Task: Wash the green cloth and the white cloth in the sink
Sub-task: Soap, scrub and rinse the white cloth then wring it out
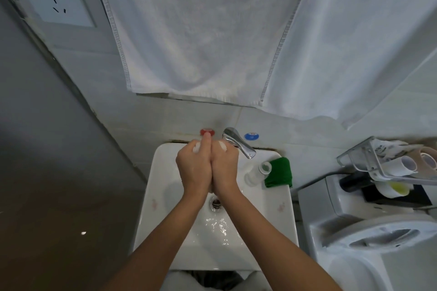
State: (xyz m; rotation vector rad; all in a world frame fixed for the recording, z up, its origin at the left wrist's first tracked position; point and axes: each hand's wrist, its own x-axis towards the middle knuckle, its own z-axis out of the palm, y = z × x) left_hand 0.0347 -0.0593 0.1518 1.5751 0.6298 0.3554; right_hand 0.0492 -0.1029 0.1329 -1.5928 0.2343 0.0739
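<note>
Your fingers [207, 143] clamp the white cloth [222, 146] between both hands over the sink [264, 215]; green cloth [280, 172] sits on its rim.

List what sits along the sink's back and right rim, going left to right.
Red knob → left hand → right hand → faucet → clear bottle → green cloth.

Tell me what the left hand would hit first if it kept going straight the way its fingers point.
The left hand, pressed against the right hand around the white cloth, points at the back wall. It would probably meet the red knob just beyond its fingertips, though depth is unclear.
</note>
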